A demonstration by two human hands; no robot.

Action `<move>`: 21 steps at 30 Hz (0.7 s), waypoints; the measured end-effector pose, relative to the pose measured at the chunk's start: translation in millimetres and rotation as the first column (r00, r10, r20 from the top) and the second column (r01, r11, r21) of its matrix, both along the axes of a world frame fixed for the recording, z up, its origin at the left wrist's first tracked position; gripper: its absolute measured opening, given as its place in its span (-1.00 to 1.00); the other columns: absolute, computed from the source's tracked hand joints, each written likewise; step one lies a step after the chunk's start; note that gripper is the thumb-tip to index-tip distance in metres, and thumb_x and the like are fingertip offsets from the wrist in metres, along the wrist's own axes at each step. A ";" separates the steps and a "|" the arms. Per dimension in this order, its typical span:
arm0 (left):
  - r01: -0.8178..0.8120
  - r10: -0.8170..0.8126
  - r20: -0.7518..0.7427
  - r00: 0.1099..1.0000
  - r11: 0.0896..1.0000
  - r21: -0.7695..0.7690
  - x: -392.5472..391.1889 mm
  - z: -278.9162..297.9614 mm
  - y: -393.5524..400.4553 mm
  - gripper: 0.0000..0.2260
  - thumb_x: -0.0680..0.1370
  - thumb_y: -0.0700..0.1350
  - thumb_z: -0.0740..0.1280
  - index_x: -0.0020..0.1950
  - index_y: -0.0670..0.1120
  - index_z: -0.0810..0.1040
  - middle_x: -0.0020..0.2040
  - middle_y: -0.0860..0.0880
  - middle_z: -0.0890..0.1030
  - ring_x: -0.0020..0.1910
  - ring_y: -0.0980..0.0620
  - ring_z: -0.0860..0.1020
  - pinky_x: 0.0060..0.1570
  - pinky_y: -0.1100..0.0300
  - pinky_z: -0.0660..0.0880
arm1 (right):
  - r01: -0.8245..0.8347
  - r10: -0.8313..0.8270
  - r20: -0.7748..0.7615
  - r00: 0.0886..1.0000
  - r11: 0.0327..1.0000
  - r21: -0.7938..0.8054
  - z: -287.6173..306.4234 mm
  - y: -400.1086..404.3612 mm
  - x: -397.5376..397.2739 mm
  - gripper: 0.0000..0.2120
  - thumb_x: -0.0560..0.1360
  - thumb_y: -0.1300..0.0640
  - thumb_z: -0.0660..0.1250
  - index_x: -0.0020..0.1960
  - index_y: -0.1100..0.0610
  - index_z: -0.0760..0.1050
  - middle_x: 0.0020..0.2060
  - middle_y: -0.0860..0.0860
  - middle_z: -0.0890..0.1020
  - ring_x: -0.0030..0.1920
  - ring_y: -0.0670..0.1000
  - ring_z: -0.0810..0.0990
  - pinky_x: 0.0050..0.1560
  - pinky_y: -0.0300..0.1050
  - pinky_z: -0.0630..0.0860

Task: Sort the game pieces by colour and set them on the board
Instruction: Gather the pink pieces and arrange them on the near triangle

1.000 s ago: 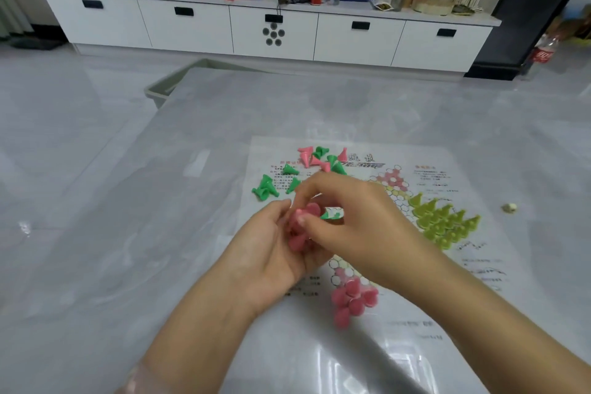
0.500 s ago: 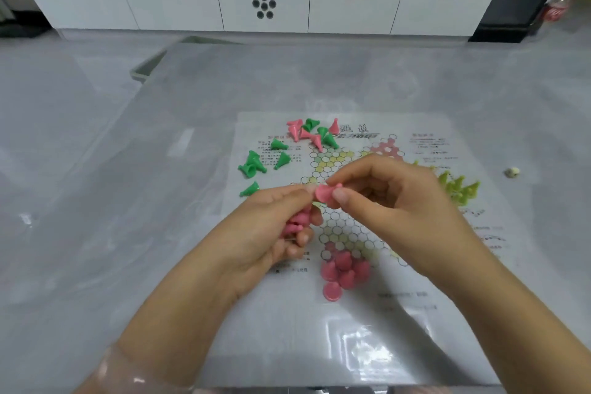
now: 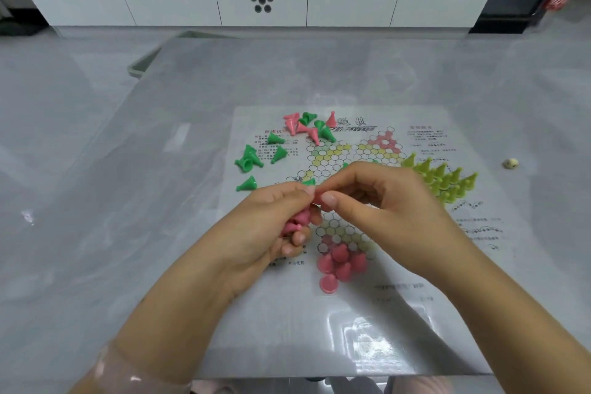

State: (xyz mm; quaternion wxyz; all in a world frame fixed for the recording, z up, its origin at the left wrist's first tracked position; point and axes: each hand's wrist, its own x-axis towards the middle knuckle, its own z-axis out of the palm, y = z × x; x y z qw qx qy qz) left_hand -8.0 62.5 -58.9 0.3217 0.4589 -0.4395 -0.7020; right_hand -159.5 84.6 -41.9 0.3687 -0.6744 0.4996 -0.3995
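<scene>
Pink pieces (image 3: 295,224) are bunched in the left hand (image 3: 271,227), which is curled shut around them above the printed board (image 3: 399,307) on the table (image 3: 160,233). One of them appears to be pinched between thumb and forefinger of the right hand (image 3: 387,201), just where the two hands meet, though little of it is seen past the fingertips, so the grip is judged rather than plainly shown.

A small group of pink pieces already set (image 3: 340,262) is standing at the near point of the star, just below the hands. Yellow-green pieces (image 3: 443,177) are packed upright at the right-hand point. Loose green pieces (image 3: 251,158) are lying toppled at the left edge of the sheet, and a mixed heap of pink and green (image 3: 308,126) is left at the far side, unsorted.

For the step in hand, the single piece is best drawn clear of the left hand before it is lowered, so that the rest are not dragged out. It should be held by its narrow top, base downward, and set on an empty circle beside the standing pink group. A light, vertical placing is advised, since neighbouring pieces are touching and could easily be tipped. The left hand should be kept closed and level meanwhile.
</scene>
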 end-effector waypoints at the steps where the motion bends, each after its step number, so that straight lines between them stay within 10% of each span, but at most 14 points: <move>1: -0.003 0.003 0.002 1.000 1.000 0.003 0.0 0.0 -0.2 -0.73 0.56 -0.15 0.20 -0.32 -0.08 0.55 -0.49 0.05 0.48 -0.58 0.15 0.33 -0.65 0.36 0.23 | 0.006 -0.006 -0.002 1.000 1.000 0.004 -0.2 -0.6 -0.7 -0.89 0.41 0.22 0.39 -0.19 0.02 0.62 -0.29 -0.09 0.68 -0.25 -0.20 0.62 -0.17 -0.40 0.50; 12: -0.256 0.258 -0.063 0.964 0.966 0.040 17.3 2.8 -14.5 -0.80 0.57 -0.14 0.16 -0.17 -0.16 0.52 -0.41 -0.03 0.43 -0.59 0.13 0.34 -0.62 0.38 0.24 | -0.043 0.093 -0.092 0.991 0.897 0.440 -12.3 -6.2 -8.1 -0.88 0.44 0.26 0.34 -0.26 0.18 0.59 -0.53 -0.10 0.61 -0.51 -0.14 0.55 -0.48 -0.30 0.47; 21: -0.232 0.235 -0.079 0.969 0.971 0.050 19.4 1.6 -15.1 -0.81 0.56 -0.13 0.17 -0.17 -0.15 0.51 -0.33 -0.07 0.38 -0.58 0.13 0.34 -0.64 0.35 0.24 | -0.080 0.128 -0.075 0.989 0.886 0.457 -17.7 -5.6 -6.8 -0.89 0.44 0.26 0.34 -0.25 0.20 0.58 -0.35 0.07 0.69 -0.41 0.04 0.64 -0.37 -0.15 0.56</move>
